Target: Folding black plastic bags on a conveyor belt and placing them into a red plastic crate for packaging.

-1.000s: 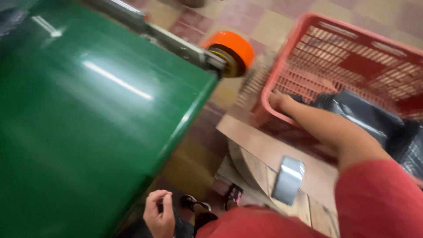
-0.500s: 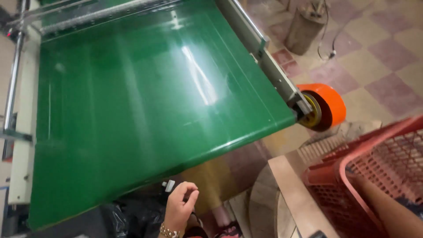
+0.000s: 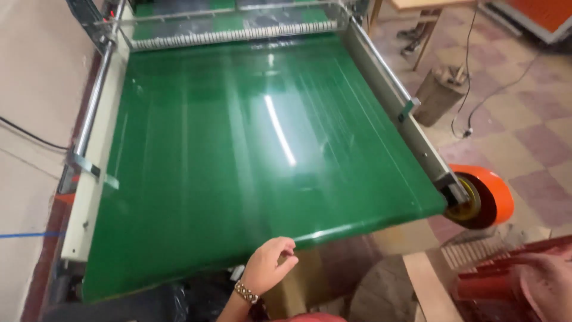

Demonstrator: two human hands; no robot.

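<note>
Left hand (image 3: 266, 267) half-curled and empty, just below the near edge of the green conveyor belt (image 3: 256, 155) whose long axis runs away ahead; right hand (image 3: 551, 281) blurred at the red crate (image 3: 494, 286), grip unclear.

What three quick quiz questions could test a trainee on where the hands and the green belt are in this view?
1. True or false: the left hand rests flat on top of the green conveyor belt.
2. Which part sits at the belt's right end? A) orange roller cap B) blue bucket C) yellow lamp
3. Fill in: the right hand is beside the red ____.

Key: 1 false, it is at the near edge, fingers curled; 2 A; 3 basket.
</note>
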